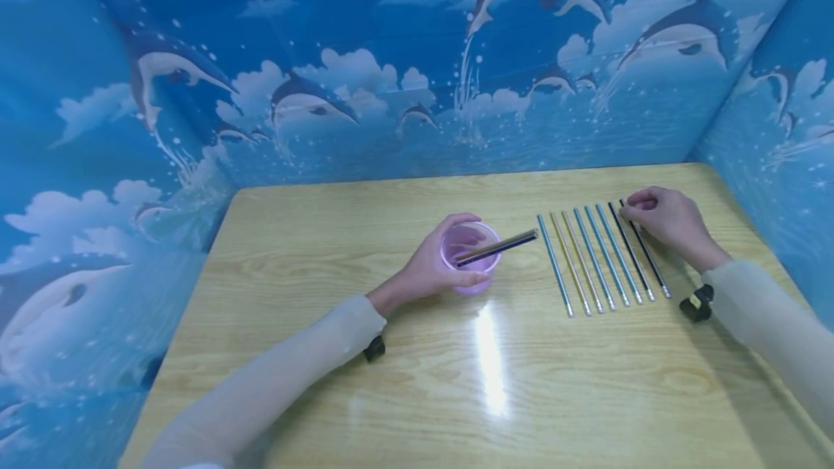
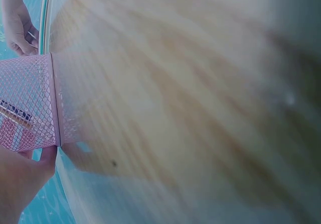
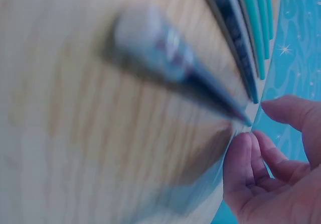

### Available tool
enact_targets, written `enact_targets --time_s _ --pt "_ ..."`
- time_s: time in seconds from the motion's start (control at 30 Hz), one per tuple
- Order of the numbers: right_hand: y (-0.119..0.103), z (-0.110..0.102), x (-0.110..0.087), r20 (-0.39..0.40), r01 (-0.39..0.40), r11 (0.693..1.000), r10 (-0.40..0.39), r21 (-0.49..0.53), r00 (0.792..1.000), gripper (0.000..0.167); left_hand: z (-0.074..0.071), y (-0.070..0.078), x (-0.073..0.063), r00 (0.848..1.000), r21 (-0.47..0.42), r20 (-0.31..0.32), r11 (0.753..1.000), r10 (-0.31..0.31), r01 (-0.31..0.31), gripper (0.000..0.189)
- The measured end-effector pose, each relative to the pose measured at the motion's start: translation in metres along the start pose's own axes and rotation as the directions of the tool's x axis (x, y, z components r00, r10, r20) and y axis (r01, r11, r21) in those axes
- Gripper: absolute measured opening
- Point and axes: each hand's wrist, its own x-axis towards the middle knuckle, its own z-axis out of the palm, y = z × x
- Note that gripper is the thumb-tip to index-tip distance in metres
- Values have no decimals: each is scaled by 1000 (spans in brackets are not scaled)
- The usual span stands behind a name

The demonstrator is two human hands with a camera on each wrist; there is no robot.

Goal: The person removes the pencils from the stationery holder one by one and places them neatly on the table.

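My left hand grips a pink mesh pencil cup, its fingers and thumb around the sides. A gold pencil and a black pencil lean out of the cup toward the right. Right of the cup, several pencils lie side by side in a row: blue, gold and black. At the row's right end, my right hand is at the far end of the outermost black pencil. In the right wrist view, that pencil's far end shows near the gap between thumb and fingers, which stand apart.
The wooden table runs back to a blue backdrop printed with dolphins, which also rises at both sides. A bright light reflection lies on the table in front of the cup. Each wrist wears a small black device.
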Motion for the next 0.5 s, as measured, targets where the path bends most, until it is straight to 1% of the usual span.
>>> enact_targets --time_s 0.13,0.33,0.43,0.5 --pt "-5 1 -8 -32 -7 999 8 40 999 59 0 0 0 1000 0 -1 1000 -5 5 88" --pt "-18 -1 -28 -124 -3 995 16 102 992 60 1 0 0 1000 -31 10 999 6 -6 89" --pt "-29 -1 -40 -160 16 986 11 165 987 57 1 0 0 1000 -32 12 999 8 -8 88" --pt "-38 1 -50 -186 42 975 0 219 983 53 0 0 0 1000 -32 11 999 6 -6 88"
